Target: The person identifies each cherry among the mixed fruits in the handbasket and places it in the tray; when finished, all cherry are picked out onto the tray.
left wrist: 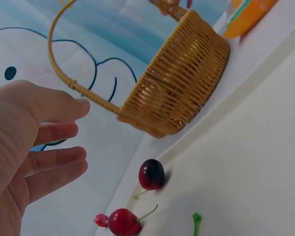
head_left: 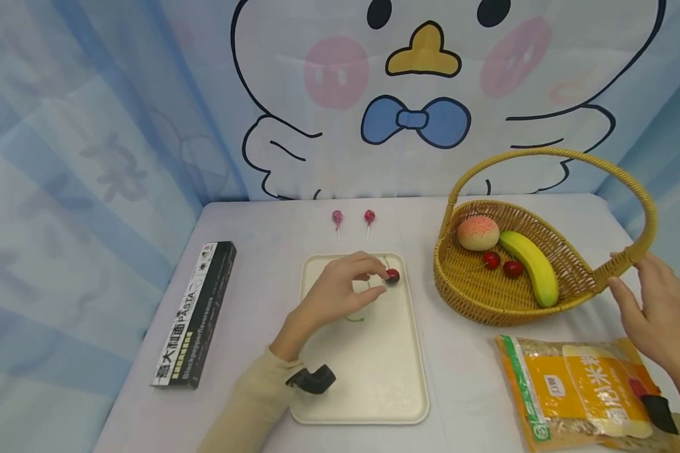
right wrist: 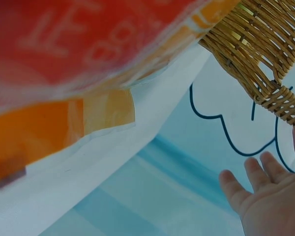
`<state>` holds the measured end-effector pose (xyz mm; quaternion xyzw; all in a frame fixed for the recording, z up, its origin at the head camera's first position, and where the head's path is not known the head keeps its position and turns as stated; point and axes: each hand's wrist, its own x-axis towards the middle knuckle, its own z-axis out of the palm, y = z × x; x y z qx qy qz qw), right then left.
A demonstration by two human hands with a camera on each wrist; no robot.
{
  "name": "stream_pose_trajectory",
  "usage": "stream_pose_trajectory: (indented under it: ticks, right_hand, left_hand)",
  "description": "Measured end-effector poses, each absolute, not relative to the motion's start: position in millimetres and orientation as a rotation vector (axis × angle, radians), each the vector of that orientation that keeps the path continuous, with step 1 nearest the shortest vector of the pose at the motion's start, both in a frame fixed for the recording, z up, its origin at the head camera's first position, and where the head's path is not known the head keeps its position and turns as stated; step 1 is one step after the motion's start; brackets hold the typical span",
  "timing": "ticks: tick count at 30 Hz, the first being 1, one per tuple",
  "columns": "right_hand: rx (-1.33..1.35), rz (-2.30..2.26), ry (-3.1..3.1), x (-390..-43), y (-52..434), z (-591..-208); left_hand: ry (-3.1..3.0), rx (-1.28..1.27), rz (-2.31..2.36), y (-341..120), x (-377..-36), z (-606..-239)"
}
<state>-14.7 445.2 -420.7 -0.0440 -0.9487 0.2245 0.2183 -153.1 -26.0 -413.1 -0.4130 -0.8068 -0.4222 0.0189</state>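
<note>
Two hands at a white tray and a wicker fruit basket.

The wicker basket (head_left: 490,296) holds a banana (head_left: 531,267), a peach (head_left: 478,233) and two cherries. The right hand (head_left: 654,314), fingers relaxed and open, touches its handle base. Over the tray (head_left: 374,384), the left hand (head_left: 340,292) hovers, fingers loosely spread and holding nothing, fingertips just beside a dark cherry (head_left: 393,275) lying on the tray.

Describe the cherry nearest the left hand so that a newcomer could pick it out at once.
Find the cream tray in the middle of the table. Near its far edge lies a dark red cherry, beside the left hand fingertips. The other cherries sit inside the wicker basket.
</note>
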Motion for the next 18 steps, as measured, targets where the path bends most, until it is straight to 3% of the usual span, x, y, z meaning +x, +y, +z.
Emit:
stream_pose_trajectory:
  ticks: [7, 18]
  right_hand:
    - [-0.133, 0.615, -2.634, -15, 444, -420]
    - [-0.147, 0.614, -2.642, -14, 440, -418]
  left_hand:
    - [-2.448, -1.336, -1.528, 1, -153, -405]
    - [-2.434, -1.386, -1.451, 26, -154, -397]
